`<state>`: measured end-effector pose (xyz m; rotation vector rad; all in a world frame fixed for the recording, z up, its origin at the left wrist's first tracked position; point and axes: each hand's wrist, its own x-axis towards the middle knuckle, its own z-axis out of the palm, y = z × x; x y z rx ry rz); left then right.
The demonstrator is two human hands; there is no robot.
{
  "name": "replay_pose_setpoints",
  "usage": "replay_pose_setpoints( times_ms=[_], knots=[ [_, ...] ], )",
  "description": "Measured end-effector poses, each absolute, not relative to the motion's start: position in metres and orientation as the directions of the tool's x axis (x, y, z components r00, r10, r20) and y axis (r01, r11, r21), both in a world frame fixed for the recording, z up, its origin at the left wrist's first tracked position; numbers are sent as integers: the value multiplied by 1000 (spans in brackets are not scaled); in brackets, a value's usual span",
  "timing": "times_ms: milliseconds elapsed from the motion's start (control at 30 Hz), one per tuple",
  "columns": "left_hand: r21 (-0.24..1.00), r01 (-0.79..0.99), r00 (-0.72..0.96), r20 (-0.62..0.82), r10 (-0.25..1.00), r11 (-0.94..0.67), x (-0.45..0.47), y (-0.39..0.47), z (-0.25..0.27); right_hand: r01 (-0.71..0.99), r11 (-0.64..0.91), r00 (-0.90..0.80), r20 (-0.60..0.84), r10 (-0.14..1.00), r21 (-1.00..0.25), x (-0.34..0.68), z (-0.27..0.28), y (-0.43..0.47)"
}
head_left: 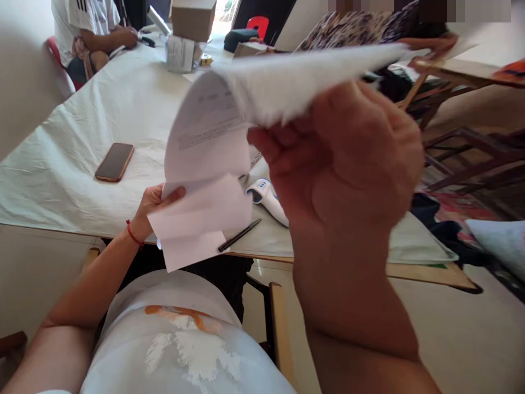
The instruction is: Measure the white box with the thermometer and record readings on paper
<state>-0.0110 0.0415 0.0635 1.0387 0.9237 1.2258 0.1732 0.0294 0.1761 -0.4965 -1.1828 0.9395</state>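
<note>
My left hand (153,205) grips a sheaf of papers (205,148) by its left edge, thumb on top. Raised close to the camera, my right hand (348,148) pinches the upper part of the sheaf, which curls up and over. Printed lines show on the curved sheet, too small to read. Lower blank pink-white sheets (192,241) hang over the table's front edge. A black pen (239,235) lies by the papers' lower right corner. Just behind it, partly covered by my right hand, rests a white and blue scanner-like device (268,200).
On the cream-covered table (61,180) lies a phone (115,162), to the left. Cardboard boxes (192,19) and a printed sheet (180,53) stand at the back. A seated person (92,38) is at the far left; another in patterned clothing (356,30) is at the upper right.
</note>
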Motion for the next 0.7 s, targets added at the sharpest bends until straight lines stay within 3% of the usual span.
replay_pose_setpoints(
  times_ms=[100, 200, 333, 467, 567, 700],
  knots=[
    [983, -161, 260, 125, 957, -85, -13, 22, 74, -282, 466, -94, 508, 856, -838, 178, 172, 70],
    [981, -41, 311, 191, 931, -187, -18, 8, 77, -4, 533, -196, 523, 829, -846, 181, 146, 82],
    [984, -20, 261, 177, 949, -178, -22, 1, 76, 364, 788, -223, 775, 591, -497, 183, 134, 44],
    [925, 110, 221, 333, 917, -363, -22, -7, 86, 529, 839, -532, 720, 446, -129, 182, 143, 11],
    [684, 382, 280, 555, 783, -622, -24, -16, 97, 510, 860, -659, 628, 413, -30, 182, 138, 13],
    [244, 657, 281, 798, 533, -713, -27, -18, 108, 432, 888, -718, 535, 446, -160, 185, 130, 23]
  ],
)
